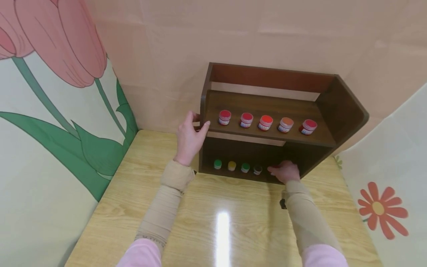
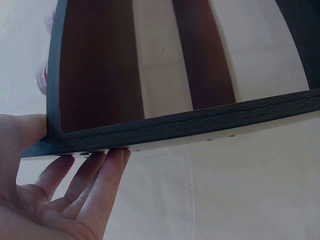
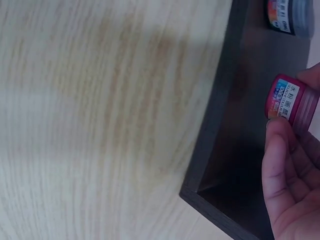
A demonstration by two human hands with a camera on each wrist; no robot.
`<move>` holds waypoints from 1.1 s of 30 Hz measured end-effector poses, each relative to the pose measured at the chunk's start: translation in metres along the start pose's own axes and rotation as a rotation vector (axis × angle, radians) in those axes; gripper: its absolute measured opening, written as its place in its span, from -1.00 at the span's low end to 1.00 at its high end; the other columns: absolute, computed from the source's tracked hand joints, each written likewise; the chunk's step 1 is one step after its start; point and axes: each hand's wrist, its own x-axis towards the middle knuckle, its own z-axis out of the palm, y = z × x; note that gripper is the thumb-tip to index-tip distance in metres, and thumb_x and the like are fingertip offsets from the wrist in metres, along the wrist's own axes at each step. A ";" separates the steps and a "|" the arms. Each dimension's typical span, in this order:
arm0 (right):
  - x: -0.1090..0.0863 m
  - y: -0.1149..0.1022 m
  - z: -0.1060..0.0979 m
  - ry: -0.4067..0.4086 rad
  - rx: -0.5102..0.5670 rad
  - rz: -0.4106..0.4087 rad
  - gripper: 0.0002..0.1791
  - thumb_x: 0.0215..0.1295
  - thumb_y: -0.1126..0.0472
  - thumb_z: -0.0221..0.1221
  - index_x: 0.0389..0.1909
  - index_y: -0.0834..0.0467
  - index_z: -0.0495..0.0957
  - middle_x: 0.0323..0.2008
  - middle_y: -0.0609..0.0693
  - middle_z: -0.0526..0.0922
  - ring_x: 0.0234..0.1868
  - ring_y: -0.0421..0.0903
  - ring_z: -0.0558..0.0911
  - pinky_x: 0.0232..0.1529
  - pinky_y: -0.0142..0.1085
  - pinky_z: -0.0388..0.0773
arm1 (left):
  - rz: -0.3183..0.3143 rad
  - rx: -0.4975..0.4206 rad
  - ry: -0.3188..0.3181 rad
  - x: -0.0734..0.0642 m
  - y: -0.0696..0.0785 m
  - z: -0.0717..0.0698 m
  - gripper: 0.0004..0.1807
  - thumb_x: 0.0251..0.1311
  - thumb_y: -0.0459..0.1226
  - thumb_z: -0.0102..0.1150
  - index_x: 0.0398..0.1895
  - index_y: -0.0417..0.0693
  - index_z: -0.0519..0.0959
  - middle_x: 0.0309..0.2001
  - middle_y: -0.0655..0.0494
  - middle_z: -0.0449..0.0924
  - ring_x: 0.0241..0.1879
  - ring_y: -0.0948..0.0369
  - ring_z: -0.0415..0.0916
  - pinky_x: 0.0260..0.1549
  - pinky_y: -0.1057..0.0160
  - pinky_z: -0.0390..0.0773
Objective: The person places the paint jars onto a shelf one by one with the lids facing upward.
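A dark brown two-tier wooden shelf point(image 1: 263, 102) stands against the back wall. My left hand point(image 1: 189, 141) grips its left side panel point(image 2: 165, 123), thumb on one face and fingers on the other in the left wrist view. Inside the lower tier, my right hand point(image 1: 286, 171) pinches a magenta paint jar point(image 3: 287, 102) between thumb and fingers at the right end. The jar's label faces the shelf's front edge; from the head view the hand hides it. Left of it on the same board is a black paint jar point(image 1: 257, 170).
Several red and orange paint jars point(image 1: 265, 122) line the upper tier. Further left on the lower board are two green jars point(image 1: 245, 168) and a yellow jar point(image 1: 231, 166). Beneath is a light wood table point(image 1: 186, 222), with flower-printed cloth point(image 1: 43, 155) at the sides.
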 end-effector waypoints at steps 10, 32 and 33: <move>-0.001 0.002 0.019 0.049 0.013 0.013 -0.57 0.14 -0.20 0.33 -0.38 0.12 0.76 -0.31 0.15 0.74 -0.17 0.31 0.65 -0.09 0.14 0.59 | 0.007 -0.002 0.008 0.000 -0.001 0.000 -0.70 0.32 -0.20 0.35 -0.08 -0.19 0.49 -0.11 -0.06 0.66 -0.12 0.05 0.71 -0.23 0.22 0.72; -0.007 0.001 0.030 0.040 -0.045 0.015 -0.40 0.17 -0.22 0.31 -0.18 0.30 0.65 -0.22 0.32 0.68 -0.16 0.38 0.63 -0.12 0.17 0.58 | 0.008 0.025 0.011 0.000 0.001 0.001 -0.68 0.32 -0.18 0.35 -0.07 -0.19 0.49 -0.11 -0.07 0.66 -0.16 0.04 0.71 -0.24 0.20 0.72; -0.007 0.000 0.029 0.035 -0.048 0.018 -0.39 0.18 -0.23 0.31 -0.17 0.31 0.65 -0.21 0.32 0.68 -0.15 0.38 0.63 -0.12 0.17 0.58 | 0.006 0.020 0.008 0.000 0.001 0.001 -0.68 0.32 -0.18 0.35 -0.06 -0.19 0.49 -0.10 -0.07 0.66 -0.17 0.04 0.71 -0.24 0.20 0.72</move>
